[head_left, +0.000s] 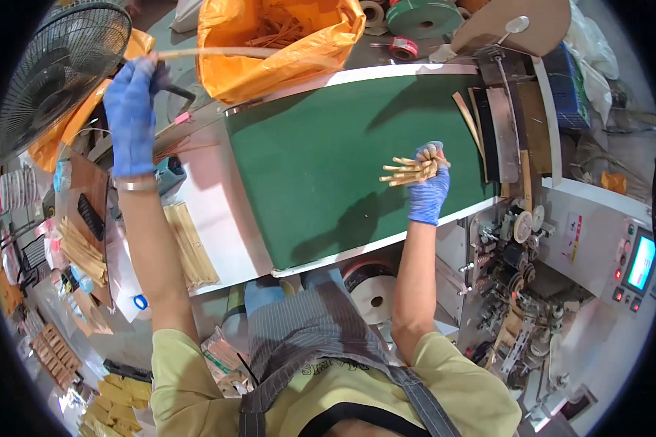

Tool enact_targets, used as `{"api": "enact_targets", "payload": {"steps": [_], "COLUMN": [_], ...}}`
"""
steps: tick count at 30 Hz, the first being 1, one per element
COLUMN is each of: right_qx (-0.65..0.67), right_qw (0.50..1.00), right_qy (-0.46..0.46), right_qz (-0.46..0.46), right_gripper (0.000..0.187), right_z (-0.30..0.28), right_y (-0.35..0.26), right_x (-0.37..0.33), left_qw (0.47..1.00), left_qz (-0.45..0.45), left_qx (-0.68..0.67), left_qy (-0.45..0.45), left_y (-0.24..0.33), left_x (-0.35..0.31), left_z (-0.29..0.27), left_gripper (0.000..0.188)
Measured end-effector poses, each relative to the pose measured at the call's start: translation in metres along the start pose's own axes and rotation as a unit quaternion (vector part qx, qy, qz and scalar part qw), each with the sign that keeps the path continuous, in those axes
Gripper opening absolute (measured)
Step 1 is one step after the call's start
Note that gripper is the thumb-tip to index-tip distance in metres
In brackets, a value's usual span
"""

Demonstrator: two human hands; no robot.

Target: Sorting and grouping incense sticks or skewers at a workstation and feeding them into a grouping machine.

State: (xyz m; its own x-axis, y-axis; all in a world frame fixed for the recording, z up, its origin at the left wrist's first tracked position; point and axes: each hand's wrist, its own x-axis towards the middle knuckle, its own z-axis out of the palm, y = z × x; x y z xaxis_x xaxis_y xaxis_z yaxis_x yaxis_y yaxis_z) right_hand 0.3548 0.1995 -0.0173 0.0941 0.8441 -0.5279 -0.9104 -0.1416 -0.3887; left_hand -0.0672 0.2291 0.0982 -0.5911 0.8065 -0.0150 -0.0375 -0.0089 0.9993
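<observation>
Both of my hands wear blue gloves with bare or worn fingertips. My left hand point(132, 120) is raised at the upper left, closed on one end of a long, thin wooden stick point(229, 52). The stick reaches rightward across the front of an orange bag, and its far end is blurred. Over the right half of a green belt surface point(306, 175), my right hand point(428, 186) is closed round a bundle of thin wooden sticks point(404, 171). Their cut ends point left, and the fingers hide the rest.
A large fan point(62, 76) stands at the upper left. Behind the belt sits the open orange bag point(270, 80) with reddish strips inside. Loose sticks point(468, 120) lie by the belt's right end. Machinery point(521, 269) and a lit screen point(641, 262) are at the right. Flat sticks point(191, 244) lie left.
</observation>
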Motion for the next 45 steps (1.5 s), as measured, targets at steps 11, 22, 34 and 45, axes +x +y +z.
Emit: {"api": "enact_targets", "payload": {"steps": [11, 22, 34, 45], "right_qx": [0.379, 0.369, -0.017, -0.412], "right_qw": [0.878, 0.869, 0.994, 0.864], "right_qy": [-0.205, -0.192, 0.048, -0.060], "right_qz": [0.208, 0.267, -0.100, 0.282], "right_gripper": [0.010, 0.012, 0.012, 0.030], "right_z": [0.077, 0.097, 0.021, 0.019], "right_y": [0.071, 0.192, 0.158, 0.356], "right_x": [-0.043, -0.072, -0.047, -0.110], "left_qw": [0.964, 0.884, 0.939, 0.877], "left_qz": [-0.012, 0.320, 0.329, 0.182], "left_qx": [0.004, 0.151, 0.065, 0.445], "left_qy": [-0.265, -0.305, -0.068, 0.000], "left_y": [-0.056, 0.008, 0.010, -0.130], "left_x": [-0.062, -0.144, -0.050, 0.000], "left_z": [0.023, -0.072, -0.098, -0.224], "left_gripper": [0.005, 0.017, 0.017, 0.019]}}
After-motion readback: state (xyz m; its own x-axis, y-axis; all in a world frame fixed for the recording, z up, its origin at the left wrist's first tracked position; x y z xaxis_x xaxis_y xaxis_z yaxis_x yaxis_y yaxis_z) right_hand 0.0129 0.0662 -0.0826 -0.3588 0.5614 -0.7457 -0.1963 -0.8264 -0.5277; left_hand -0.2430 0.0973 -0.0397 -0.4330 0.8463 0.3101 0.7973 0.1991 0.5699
